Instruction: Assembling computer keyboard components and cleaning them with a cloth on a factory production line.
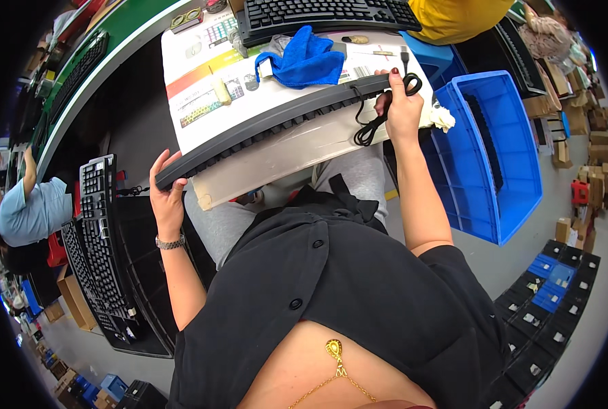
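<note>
A black computer keyboard is held on edge above the near side of a work surface, its keys facing toward me. My left hand grips its left end, thumb on the near side and fingers behind. At the right end, my right hand is closed round the keyboard, and the bundled black cable hangs beside that hand. The cable's plug sticks up just above my right fingers. Behind the keyboard lies a crumpled blue cloth on the printed cardboard box that covers the surface.
Another black keyboard lies at the far edge. A blue plastic bin holding a keyboard stands at my right. Stacked keyboards are at my left. Other people sit nearby, and black crates stand on the floor.
</note>
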A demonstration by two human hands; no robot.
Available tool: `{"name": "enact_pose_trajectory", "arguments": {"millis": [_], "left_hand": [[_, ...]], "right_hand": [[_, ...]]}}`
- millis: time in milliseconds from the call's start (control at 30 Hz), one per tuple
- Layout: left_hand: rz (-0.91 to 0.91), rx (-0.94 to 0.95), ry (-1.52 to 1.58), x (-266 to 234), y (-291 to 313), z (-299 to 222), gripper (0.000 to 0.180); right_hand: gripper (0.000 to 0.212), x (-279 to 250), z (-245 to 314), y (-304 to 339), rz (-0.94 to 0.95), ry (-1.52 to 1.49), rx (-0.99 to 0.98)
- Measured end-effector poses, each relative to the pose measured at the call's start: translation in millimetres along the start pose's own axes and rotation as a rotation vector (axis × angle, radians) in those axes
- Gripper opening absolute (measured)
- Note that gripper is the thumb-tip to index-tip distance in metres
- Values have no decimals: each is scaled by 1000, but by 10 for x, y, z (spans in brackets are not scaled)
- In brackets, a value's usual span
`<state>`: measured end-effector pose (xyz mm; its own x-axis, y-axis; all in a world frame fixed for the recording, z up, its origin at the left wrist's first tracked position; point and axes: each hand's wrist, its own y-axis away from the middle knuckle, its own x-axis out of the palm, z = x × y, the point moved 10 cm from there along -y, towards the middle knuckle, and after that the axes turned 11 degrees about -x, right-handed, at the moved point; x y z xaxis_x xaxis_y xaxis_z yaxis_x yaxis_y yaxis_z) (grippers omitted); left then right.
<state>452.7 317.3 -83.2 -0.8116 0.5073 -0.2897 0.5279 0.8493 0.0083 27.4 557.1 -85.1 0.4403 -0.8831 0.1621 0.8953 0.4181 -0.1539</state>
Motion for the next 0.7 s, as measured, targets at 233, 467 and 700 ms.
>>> {"name": "enact_pose_trajectory", "arguments": {"millis": [233,467,700], "left_hand": [[-30,2,1,-43,-97,17,69],[-136,58,-99,-113,-189,109,61],[-198,36,-29,-190,-388,407,52]], "right_hand": [[35,97,56,90,-27,147,-50],[34,-58,-187,-151,-20,200,104],[37,-1,-556,-407,180,-276,183]]}}
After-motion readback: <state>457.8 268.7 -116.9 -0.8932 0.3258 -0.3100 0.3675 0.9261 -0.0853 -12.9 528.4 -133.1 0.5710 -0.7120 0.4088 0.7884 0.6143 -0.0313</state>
